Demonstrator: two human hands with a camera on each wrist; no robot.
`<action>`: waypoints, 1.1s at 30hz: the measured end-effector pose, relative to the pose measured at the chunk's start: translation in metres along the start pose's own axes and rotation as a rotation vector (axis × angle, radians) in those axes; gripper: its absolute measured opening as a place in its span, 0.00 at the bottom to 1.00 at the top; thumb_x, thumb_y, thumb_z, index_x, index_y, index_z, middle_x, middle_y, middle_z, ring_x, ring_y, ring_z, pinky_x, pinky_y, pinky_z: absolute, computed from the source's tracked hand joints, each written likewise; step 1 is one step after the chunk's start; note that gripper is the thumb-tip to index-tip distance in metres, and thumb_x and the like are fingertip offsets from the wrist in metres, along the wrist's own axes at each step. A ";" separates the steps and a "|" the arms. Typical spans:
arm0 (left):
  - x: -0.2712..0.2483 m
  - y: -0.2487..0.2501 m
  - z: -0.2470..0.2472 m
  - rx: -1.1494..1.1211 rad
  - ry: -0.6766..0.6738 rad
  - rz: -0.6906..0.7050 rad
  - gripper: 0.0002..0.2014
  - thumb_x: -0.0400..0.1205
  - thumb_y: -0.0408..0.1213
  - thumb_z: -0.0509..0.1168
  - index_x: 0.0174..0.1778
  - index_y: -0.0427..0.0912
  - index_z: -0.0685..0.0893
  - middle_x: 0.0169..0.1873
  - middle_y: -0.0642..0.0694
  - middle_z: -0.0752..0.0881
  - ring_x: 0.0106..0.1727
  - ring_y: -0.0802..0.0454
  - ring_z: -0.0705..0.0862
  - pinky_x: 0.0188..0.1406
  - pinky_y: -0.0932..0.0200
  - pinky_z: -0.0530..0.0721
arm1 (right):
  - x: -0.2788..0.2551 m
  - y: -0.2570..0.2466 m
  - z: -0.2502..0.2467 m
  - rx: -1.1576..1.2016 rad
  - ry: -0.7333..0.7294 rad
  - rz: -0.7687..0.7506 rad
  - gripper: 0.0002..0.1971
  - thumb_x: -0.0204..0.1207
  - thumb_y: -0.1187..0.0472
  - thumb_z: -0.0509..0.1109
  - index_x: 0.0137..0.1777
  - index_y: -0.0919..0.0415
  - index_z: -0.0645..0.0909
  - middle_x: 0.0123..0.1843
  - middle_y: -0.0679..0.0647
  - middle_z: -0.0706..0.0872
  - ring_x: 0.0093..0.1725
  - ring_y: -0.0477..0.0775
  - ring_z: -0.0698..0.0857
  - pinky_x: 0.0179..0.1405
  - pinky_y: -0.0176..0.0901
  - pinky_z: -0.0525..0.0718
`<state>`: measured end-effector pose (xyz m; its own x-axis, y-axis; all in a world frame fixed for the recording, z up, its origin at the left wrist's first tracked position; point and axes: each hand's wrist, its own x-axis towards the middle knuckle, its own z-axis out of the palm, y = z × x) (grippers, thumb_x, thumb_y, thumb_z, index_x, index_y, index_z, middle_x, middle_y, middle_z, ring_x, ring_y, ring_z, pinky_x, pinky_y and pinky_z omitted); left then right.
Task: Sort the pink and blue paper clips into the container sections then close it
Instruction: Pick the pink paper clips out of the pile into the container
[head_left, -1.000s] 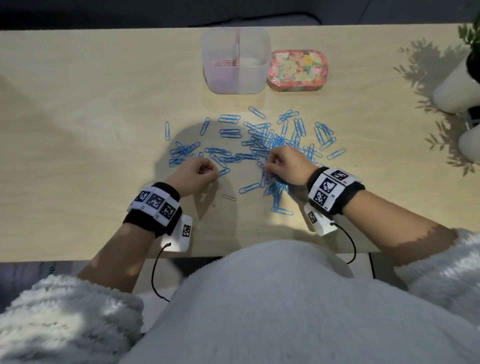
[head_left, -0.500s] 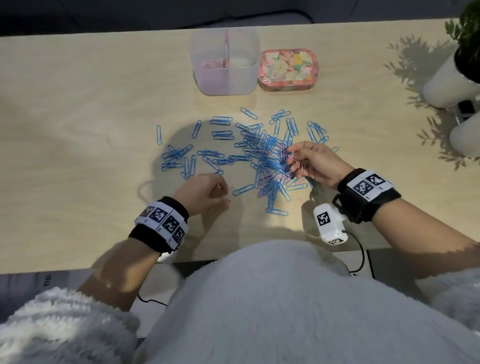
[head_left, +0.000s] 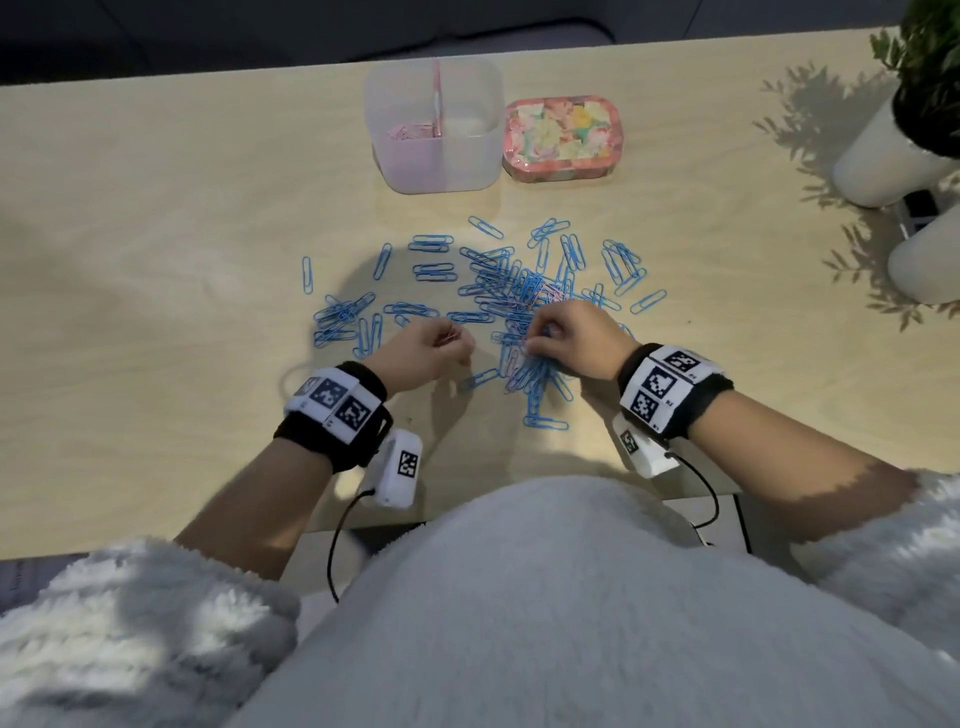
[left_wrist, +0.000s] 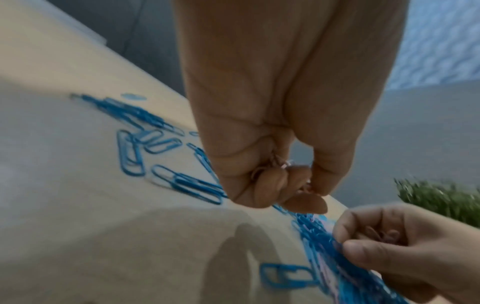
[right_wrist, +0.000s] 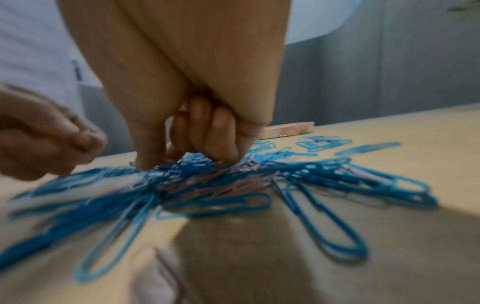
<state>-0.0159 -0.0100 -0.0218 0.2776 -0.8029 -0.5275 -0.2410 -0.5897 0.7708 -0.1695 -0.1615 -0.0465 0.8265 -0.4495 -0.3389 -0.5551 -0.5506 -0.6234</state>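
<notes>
The pile of blue clips (head_left: 524, 306), a few pink clips (right_wrist: 207, 181) tangled in, lies mid-table, well short of the container (head_left: 434, 150). My right hand (head_left: 574, 340) has dropped back onto the pile, fingers curled and digging for pink. My left hand (head_left: 423, 351) is fisted round pink ones already gathered. Pink picking is nearly finished; the lid (head_left: 561, 137) waits beside the container.

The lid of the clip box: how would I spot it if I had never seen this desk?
Look to the far edge of the wooden table, beyond the scattered blue paper clips. A clear container with a middle divider stands there; the lid lies just right of it. It is the one flowery, pink-rimmed thing there.
</notes>
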 end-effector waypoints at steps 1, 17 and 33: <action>0.004 0.004 0.000 -0.069 -0.002 -0.042 0.12 0.84 0.32 0.56 0.37 0.47 0.78 0.29 0.51 0.77 0.27 0.57 0.70 0.27 0.66 0.69 | 0.001 0.004 -0.003 0.066 0.015 0.028 0.07 0.73 0.59 0.71 0.34 0.51 0.79 0.26 0.44 0.73 0.28 0.45 0.73 0.32 0.40 0.67; 0.027 -0.001 0.018 0.405 0.143 0.032 0.04 0.79 0.37 0.65 0.40 0.43 0.77 0.37 0.48 0.80 0.42 0.46 0.79 0.41 0.56 0.73 | -0.018 0.024 -0.026 0.625 0.266 0.196 0.10 0.69 0.66 0.76 0.30 0.59 0.80 0.12 0.43 0.71 0.12 0.39 0.67 0.15 0.27 0.67; 0.020 0.006 0.032 0.499 0.076 0.103 0.06 0.82 0.36 0.58 0.39 0.41 0.73 0.34 0.47 0.77 0.35 0.48 0.75 0.33 0.57 0.67 | -0.016 -0.006 0.002 -0.142 0.051 0.109 0.07 0.71 0.53 0.73 0.43 0.56 0.82 0.39 0.50 0.83 0.43 0.55 0.81 0.39 0.40 0.69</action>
<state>-0.0411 -0.0320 -0.0391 0.2915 -0.8614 -0.4158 -0.6803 -0.4923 0.5429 -0.1790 -0.1494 -0.0389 0.7569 -0.5449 -0.3608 -0.6518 -0.5890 -0.4777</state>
